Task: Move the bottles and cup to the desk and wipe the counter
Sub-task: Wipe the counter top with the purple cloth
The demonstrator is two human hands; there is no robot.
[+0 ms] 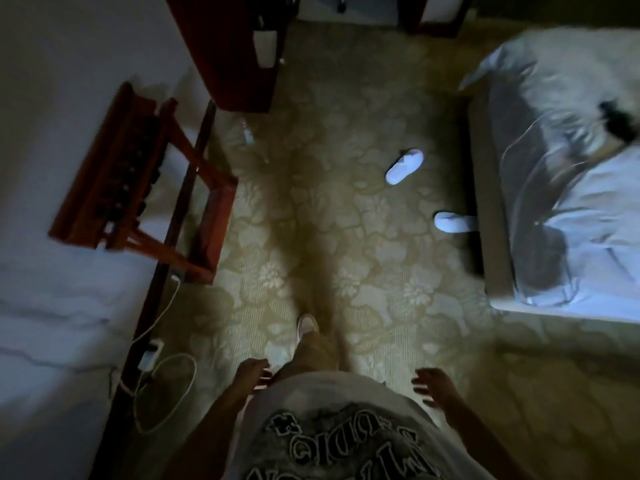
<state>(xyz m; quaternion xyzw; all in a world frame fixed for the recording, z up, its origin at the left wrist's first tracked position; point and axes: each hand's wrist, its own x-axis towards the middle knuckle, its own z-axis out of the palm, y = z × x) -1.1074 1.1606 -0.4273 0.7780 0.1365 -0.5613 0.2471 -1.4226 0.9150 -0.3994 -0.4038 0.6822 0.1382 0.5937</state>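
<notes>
While both hands' fingers (263,370) spread wide, empty, floral carpet (346,237) lies below.

The single camera sat on the person's head, looking steeply down and forward from standing height at the carpet (346,220), wide-angled: luggage rack (138,174) at ten o'clock, bed (561,188) at two o'clock.

Open carpet (329,209) lane ahead between wooden rack (138,181) at left and bed (561,188) at right. Two white slippers (404,166) lying near the bed; charger cable (162,386) looped along left wall.
</notes>
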